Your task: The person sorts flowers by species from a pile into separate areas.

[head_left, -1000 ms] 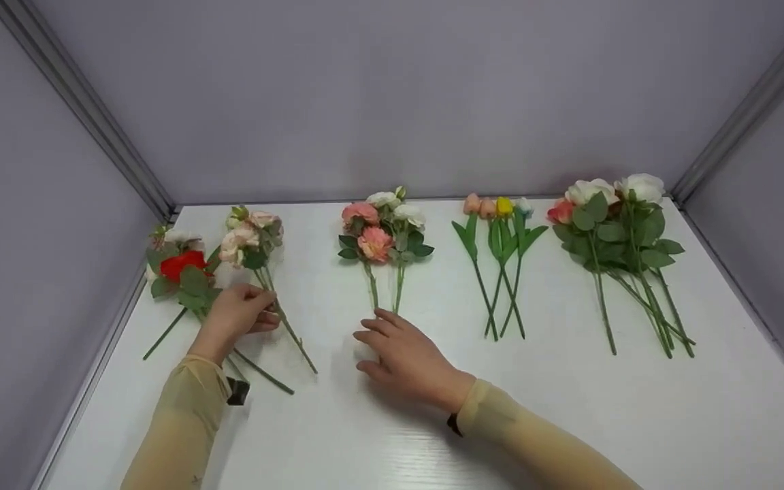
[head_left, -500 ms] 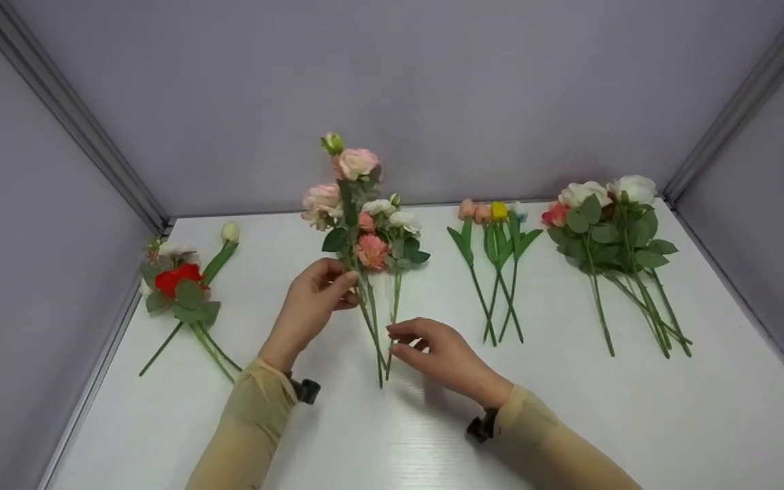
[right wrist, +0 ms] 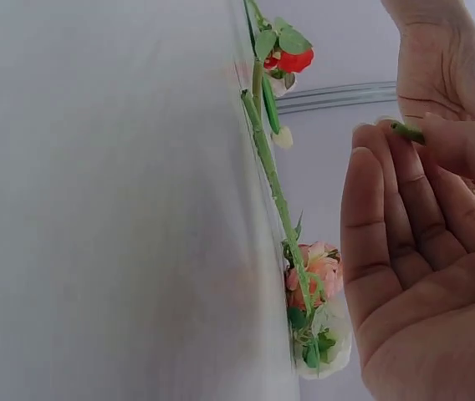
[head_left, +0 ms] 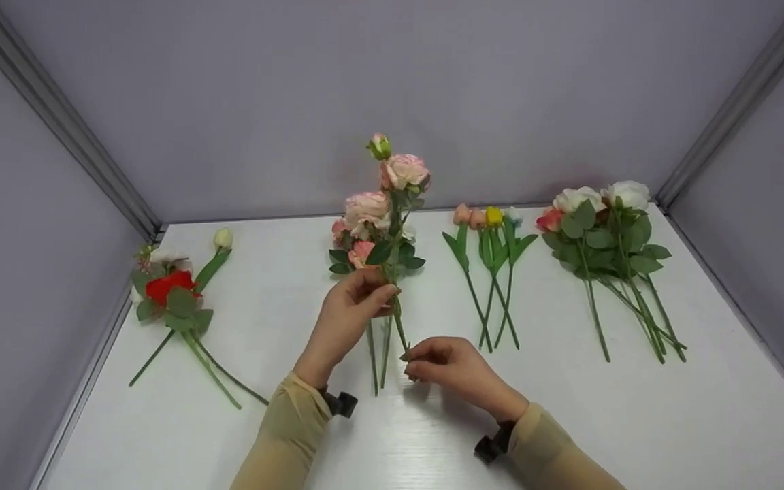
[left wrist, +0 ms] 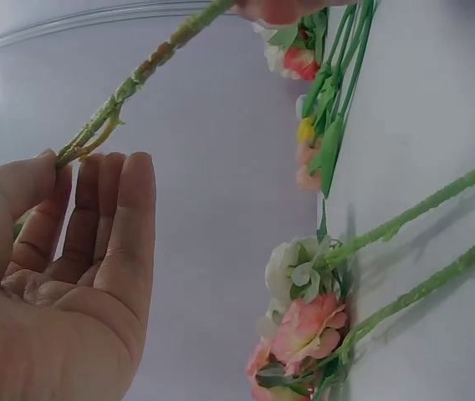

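Observation:
A pale pink rose stem with several blooms and a bud (head_left: 405,171) is held tilted above the table. My left hand (head_left: 344,320) pinches it below the leaves, between thumb and fingers. Lower down, my right hand (head_left: 463,371) pinches the stem near its bottom end; the cut tip (right wrist: 406,132) pokes out between thumb and fingers in the right wrist view. Behind and below it, coral and white flowers (head_left: 361,253) lie on the table, partly hidden by the held blooms and my left hand. In the left wrist view, their blooms (left wrist: 309,327) show beside the left hand.
On the white table (head_left: 283,320), red and white flowers (head_left: 171,289) and a white tulip (head_left: 222,238) lie at the left. Several tulips (head_left: 493,218) lie right of centre. White and coral roses (head_left: 627,195) lie at the far right. Grey walls enclose the table's back and sides.
My left hand has carried the pale pink rose stem from the left group to the middle, above the coral and white flowers. My right hand has moved slightly right and down and now pinches its lower end.

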`<state>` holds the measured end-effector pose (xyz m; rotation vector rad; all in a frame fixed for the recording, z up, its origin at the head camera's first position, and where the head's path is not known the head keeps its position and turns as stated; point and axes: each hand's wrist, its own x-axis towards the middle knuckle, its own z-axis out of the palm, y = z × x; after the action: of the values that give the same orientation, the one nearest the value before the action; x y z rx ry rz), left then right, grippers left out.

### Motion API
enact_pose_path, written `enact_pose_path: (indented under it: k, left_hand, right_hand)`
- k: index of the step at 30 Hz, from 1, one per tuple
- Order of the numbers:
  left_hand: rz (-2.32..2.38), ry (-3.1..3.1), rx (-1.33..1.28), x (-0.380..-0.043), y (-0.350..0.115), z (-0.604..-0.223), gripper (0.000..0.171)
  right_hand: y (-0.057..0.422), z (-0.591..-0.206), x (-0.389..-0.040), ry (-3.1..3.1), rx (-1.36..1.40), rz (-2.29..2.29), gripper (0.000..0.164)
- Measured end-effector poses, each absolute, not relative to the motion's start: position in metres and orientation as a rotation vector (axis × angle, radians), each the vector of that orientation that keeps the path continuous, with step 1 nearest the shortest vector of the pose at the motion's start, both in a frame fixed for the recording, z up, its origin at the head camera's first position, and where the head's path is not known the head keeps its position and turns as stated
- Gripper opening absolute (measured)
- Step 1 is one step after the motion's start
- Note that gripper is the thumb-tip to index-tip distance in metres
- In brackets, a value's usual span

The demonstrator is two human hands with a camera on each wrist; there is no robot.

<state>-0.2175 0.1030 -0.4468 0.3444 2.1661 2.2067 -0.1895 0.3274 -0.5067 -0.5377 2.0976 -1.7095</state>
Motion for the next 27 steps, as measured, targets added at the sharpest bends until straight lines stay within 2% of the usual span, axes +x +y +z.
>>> enact_pose_path:
  k: [5, 12, 27]
  left_hand:
    - [2.241, 2.054, 0.348, -0.214, 0.109, -0.456, 0.027]
    - [2.286, 1.974, 0.351, -0.210, 0.111, -0.463, 0.027]
    - [2.278, 2.033, 0.318, -0.207, 0.114, -0.468, 0.027]
  right_hand:
    - [0.328, -0.505, -0.191, 2.034, -0.511, -1.735, 0.031]
    - [0.330, -0.507, -0.190, 2.027, -0.517, -1.749, 0.022]
    - [0.329, -0.508, -0.187, 2.022, -0.509, -1.732, 0.028]
